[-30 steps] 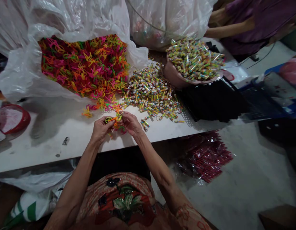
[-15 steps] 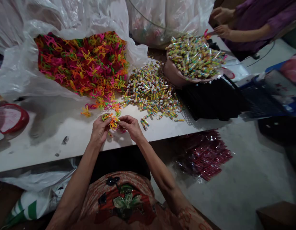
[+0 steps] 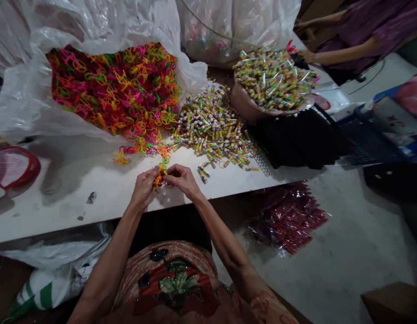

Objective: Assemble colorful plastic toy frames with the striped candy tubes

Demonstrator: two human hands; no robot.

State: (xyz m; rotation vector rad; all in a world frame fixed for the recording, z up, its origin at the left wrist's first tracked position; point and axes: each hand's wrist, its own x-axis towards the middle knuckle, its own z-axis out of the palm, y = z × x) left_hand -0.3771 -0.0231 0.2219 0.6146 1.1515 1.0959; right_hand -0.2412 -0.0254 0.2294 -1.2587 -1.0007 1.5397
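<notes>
My left hand [image 3: 144,186] is closed on an orange plastic piece [image 3: 158,181], held low over the front of the white table. My right hand [image 3: 184,181] pinches at the same cluster from the other side; its fingertips meet a small yellow-green part there, too small to make out. Just beyond my fingers lie loose neon plastic pieces [image 3: 165,158], spilling from a large heap [image 3: 117,90] inside a clear plastic bag [image 3: 19,108]. To the right spreads a pile of small tubes with yellow, printed wrapping [image 3: 215,119].
A pink basin [image 3: 244,105] heaped with similar tubes stands behind a black stack [image 3: 299,139]. A red-rimmed container [image 3: 34,166] sits at the left. At upper right, a co-worker's arm [image 3: 350,51] reaches over the table. Below lies a bag of dark red items [image 3: 292,220].
The orange piece has turned and drawn lower between my hands. My fingers have come closer together around it. The co-worker's hands have shifted at the far right.
</notes>
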